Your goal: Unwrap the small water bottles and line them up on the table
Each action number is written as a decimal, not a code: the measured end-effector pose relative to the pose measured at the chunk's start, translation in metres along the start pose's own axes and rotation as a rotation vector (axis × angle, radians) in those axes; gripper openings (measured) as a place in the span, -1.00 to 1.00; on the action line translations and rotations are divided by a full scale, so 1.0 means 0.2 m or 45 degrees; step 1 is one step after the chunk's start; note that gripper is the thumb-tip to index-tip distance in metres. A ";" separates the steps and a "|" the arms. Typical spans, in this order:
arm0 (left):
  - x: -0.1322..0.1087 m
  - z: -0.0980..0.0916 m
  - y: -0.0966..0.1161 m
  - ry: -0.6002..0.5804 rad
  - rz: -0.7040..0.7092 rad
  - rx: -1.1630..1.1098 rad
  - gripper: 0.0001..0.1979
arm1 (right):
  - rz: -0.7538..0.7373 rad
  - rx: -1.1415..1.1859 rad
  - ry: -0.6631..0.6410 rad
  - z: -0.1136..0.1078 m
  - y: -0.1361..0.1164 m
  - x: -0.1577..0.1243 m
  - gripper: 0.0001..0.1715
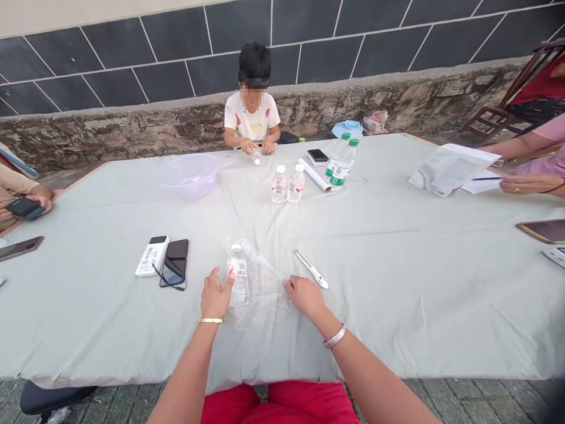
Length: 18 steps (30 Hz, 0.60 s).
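Note:
My left hand (215,294) has its fingers against a clear plastic bottle (239,274) with a white cap and a barcode label. Its lower part fans out to the right into thin clear plastic strips (265,294). My right hand (304,296) lies on the right edge of those strips. A utility knife (311,268) lies on the cloth just beyond my right hand, not touching it.
A black phone (175,262) and white power bank (152,256) lie left of my hands. Further off stand a clear basin (189,175), several water bottles (296,183), and a paper roll (313,175). People (251,118) sit around the cloth-covered table (388,306).

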State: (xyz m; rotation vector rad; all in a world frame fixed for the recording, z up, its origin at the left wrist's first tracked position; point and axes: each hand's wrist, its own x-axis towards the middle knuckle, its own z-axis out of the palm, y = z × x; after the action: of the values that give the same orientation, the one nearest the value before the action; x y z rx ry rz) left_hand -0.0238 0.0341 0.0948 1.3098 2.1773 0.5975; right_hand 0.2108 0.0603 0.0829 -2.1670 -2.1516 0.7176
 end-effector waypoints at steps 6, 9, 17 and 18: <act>0.02 0.03 0.01 -0.004 0.022 0.053 -0.24 | 0.024 0.032 0.106 0.02 0.01 -0.01 -0.68; 0.05 0.00 -0.08 -0.037 -0.094 -0.076 -0.36 | -0.073 0.096 0.172 0.02 0.02 0.00 -0.61; 0.08 0.00 -0.13 -0.001 -0.076 -0.130 -0.45 | -0.016 0.355 0.284 -0.11 0.07 0.03 -0.67; 0.09 0.00 -0.14 0.015 -0.070 -0.142 -0.46 | -0.037 0.368 0.339 -0.13 0.03 0.01 -0.67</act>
State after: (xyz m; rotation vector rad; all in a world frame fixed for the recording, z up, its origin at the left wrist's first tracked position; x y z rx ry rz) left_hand -0.0482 0.0377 0.0742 1.1875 2.1489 0.6963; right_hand 0.2242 0.0695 0.1033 -1.9540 -1.8198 0.6486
